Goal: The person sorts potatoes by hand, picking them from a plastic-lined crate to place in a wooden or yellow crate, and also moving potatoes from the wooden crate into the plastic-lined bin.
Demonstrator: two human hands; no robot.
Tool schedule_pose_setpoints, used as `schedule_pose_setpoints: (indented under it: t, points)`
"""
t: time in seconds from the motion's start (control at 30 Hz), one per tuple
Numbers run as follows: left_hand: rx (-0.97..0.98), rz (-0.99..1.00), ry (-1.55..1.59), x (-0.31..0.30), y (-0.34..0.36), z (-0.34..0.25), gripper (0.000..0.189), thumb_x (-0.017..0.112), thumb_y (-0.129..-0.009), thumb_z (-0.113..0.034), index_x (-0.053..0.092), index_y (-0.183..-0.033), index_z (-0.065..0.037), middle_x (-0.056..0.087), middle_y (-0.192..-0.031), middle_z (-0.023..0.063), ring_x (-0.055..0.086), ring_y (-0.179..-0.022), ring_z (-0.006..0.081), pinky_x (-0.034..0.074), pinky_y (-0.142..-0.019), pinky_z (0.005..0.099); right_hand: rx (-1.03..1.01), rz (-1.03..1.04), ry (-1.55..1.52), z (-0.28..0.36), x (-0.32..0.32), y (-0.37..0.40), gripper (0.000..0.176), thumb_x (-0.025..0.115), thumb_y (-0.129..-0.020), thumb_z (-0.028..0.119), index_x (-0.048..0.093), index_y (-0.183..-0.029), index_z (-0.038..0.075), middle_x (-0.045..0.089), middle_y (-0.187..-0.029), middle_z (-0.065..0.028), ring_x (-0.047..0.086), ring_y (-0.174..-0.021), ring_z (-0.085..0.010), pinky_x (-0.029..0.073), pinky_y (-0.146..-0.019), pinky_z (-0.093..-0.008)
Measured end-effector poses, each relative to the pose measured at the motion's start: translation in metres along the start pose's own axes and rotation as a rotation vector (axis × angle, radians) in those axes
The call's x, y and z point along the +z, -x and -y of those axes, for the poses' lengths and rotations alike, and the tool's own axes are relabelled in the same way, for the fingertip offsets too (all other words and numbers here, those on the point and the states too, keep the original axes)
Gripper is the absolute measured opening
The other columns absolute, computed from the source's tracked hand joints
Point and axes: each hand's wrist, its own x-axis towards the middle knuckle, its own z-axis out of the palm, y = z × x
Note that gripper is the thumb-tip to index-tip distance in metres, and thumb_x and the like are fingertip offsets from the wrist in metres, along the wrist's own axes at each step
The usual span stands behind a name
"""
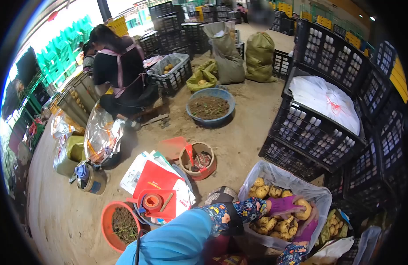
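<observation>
Purple gloves with floral sleeves cover both my hands, which are over a crate [321,193] lined with clear plastic and part filled with yellowish, dirt-marked potatoes [268,224]. One large potato [303,209] is lifted above the others. My left hand [284,205] reaches in from the left, its fingers closed on the near side of that potato. On the other side, my right hand [307,226] curls round the same potato from below right; part of its fingers is hidden behind it.
Stacked black crates [310,132] rise on the right, one holding a white bag [323,101]. An orange bucket [120,225], a brown bucket [197,161] and a blue basin [210,108] of soil and stems stand on the floor. A co-worker [120,66] sits at upper left.
</observation>
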Motion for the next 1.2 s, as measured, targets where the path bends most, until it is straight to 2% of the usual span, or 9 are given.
schedule_pose_setpoints:
  t: [0.03, 0.13, 0.23, 0.37, 0.43, 0.63, 0.7, 0.93, 1.2]
  points:
    - [-0.387, -0.035, 0.279, 0.015, 0.011, -0.044, 0.073, 0.065, -0.094, -0.034, 0.024, -0.150, -0.009, 0.058, -0.129, 0.0161, 0.060, -0.115, 0.0198, 0.053, -0.089, 0.0313, 0.003, -0.015, 0.034, 0.005, -0.001, -0.002, 0.036, 0.050, -0.096, 0.019, 0.053, -0.128, 0.002, 0.059, -0.117, -0.0175, 0.062, -0.105, -0.0281, 0.052, -0.089, -0.0363]
    - [-0.050, -0.018, 0.330, 0.009, -0.001, -0.005, 0.072, 0.072, -0.090, -0.019, 0.029, -0.148, -0.016, 0.066, -0.108, 0.0081, 0.067, -0.082, 0.0125, 0.052, -0.063, 0.0242, -0.172, -0.112, 0.367, 0.024, -0.010, -0.003, 0.034, 0.052, -0.097, 0.016, 0.056, -0.126, -0.001, 0.063, -0.114, -0.0179, 0.063, -0.104, -0.0252, 0.051, -0.090, -0.0343]
    - [-0.006, -0.038, 0.282, 0.015, -0.005, -0.036, 0.087, 0.080, -0.077, -0.005, 0.028, -0.147, -0.004, 0.051, -0.134, 0.0140, 0.054, -0.122, 0.0238, 0.050, -0.100, 0.0375, 0.331, -0.418, -0.227, 0.014, -0.024, -0.008, 0.032, 0.055, -0.099, 0.023, 0.065, -0.118, 0.000, 0.070, -0.087, -0.0066, 0.061, -0.082, -0.0121, 0.048, -0.076, -0.0274]
    - [-0.017, -0.177, -0.112, 0.022, -0.004, -0.047, 0.085, 0.077, -0.074, 0.006, 0.035, -0.146, -0.011, 0.047, -0.134, 0.0097, 0.054, -0.117, 0.0208, 0.054, -0.091, 0.0319, 0.335, -0.477, -0.140, -0.021, -0.035, 0.001, 0.038, 0.056, -0.099, 0.033, 0.068, -0.102, -0.003, 0.069, -0.091, -0.0093, 0.060, -0.068, -0.0116, 0.048, -0.065, -0.0272]
    - [0.185, -0.185, -0.465, 0.012, -0.010, -0.026, 0.080, 0.080, -0.076, -0.007, 0.037, -0.145, -0.008, 0.048, -0.133, 0.0111, 0.052, -0.118, 0.0230, 0.050, -0.094, 0.0351, 0.356, -0.120, -0.026, 0.038, -0.037, -0.002, 0.045, 0.048, -0.103, 0.025, 0.046, -0.139, -0.002, 0.055, -0.133, -0.0134, 0.060, -0.104, -0.0163, 0.049, -0.085, -0.0313]
    - [0.371, -0.023, -0.557, 0.025, -0.020, -0.009, 0.060, 0.073, -0.085, -0.019, 0.051, -0.137, 0.000, 0.059, -0.128, 0.0124, 0.060, -0.111, 0.0253, 0.049, -0.091, 0.0323, 0.332, -0.045, -0.192, 0.067, -0.029, 0.020, 0.064, 0.073, -0.083, 0.041, 0.053, -0.134, 0.007, 0.052, -0.139, -0.0217, 0.048, -0.131, -0.0338, 0.036, -0.111, -0.0492]
    - [-0.084, -0.050, -0.515, 0.023, -0.012, -0.030, 0.054, 0.062, -0.094, -0.022, 0.046, -0.140, 0.002, 0.058, -0.131, 0.0136, 0.062, -0.109, 0.0231, 0.050, -0.087, 0.0303, 0.302, -0.075, -0.232, 0.056, -0.057, 0.033, 0.069, 0.077, -0.079, 0.035, 0.050, -0.136, 0.006, 0.053, -0.133, -0.0166, 0.050, -0.126, -0.0280, 0.038, -0.108, -0.0414]
    - [-0.053, -0.193, -0.266, -0.001, -0.006, 0.014, 0.066, 0.049, -0.099, -0.041, 0.031, -0.150, -0.003, 0.054, -0.134, 0.0189, 0.059, -0.113, 0.0285, 0.049, -0.094, 0.0360, 0.118, -0.297, -0.409, 0.074, -0.259, 0.146, 0.071, 0.083, -0.074, 0.018, 0.049, -0.134, 0.004, 0.061, -0.118, -0.0091, 0.059, -0.111, -0.0205, 0.047, -0.096, -0.0352]
    - [-0.184, -0.269, -0.322, -0.013, -0.001, 0.028, 0.064, 0.050, -0.099, -0.041, 0.033, -0.150, -0.008, 0.054, -0.136, 0.0152, 0.058, -0.117, 0.0274, 0.047, -0.094, 0.0361, 0.472, -0.673, 1.256, -0.033, -0.484, 0.280, 0.067, 0.074, -0.080, 0.037, 0.050, -0.136, 0.012, 0.052, -0.132, -0.0218, 0.046, -0.128, -0.0382, 0.039, -0.106, -0.0470]
